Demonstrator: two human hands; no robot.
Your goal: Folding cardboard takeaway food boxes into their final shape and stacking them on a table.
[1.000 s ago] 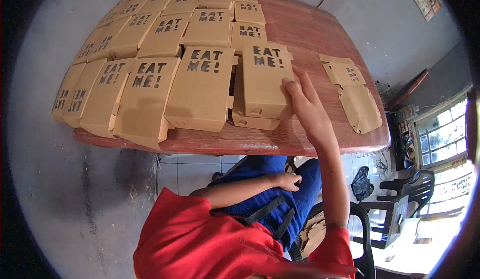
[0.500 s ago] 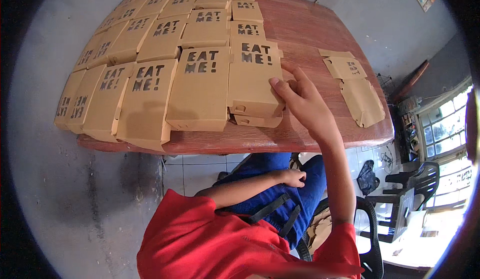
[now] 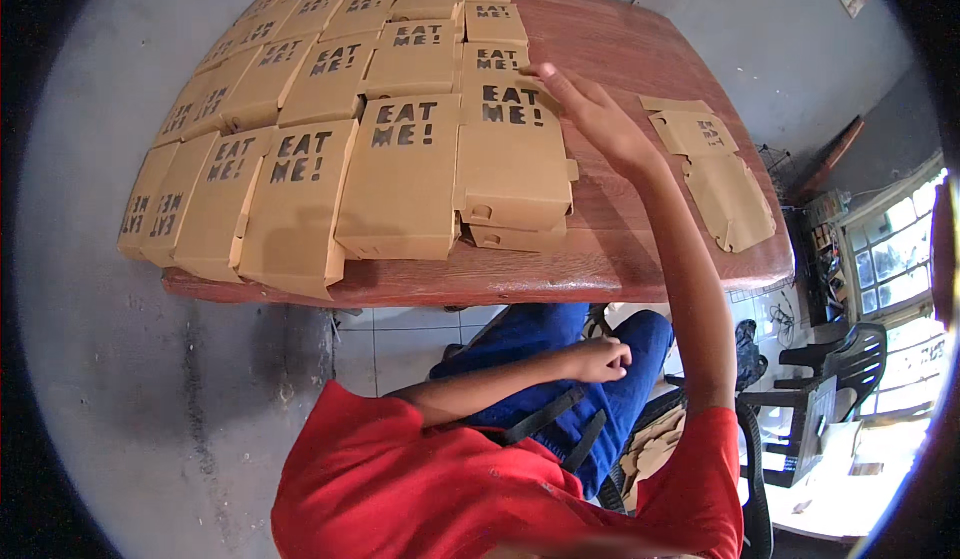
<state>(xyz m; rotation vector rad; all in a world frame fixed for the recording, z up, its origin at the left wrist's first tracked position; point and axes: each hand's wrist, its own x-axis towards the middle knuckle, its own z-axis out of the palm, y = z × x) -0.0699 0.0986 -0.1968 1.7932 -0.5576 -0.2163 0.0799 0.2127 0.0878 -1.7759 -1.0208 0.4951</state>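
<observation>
My right hand [image 3: 597,119] reaches over the front right stack of boxes, its fingers stretched out at the far right corner of the top cardboard box [image 3: 513,164]. It grips nothing that I can see, and some fingers are hidden behind the thumb side. That brown box has dark cut-out lettering and lies a little askew on another cardboard box [image 3: 518,236]. On my lap rests my left hand [image 3: 600,360], loosely curled and holding nothing visible. Left of the stack lies a similar closed box [image 3: 398,194].
Rows of matching boxes [image 3: 330,69] cover the table's left half. An unfolded flat carton [image 3: 730,194] lies on the red-brown table [image 3: 610,49] at the right. Flat cardboard pieces [image 3: 652,447] sit beside my leg. A black chair [image 3: 850,364] stands near the window.
My right hand has let go of the top box's right side and moved to its far right corner. My left hand stays on my lap.
</observation>
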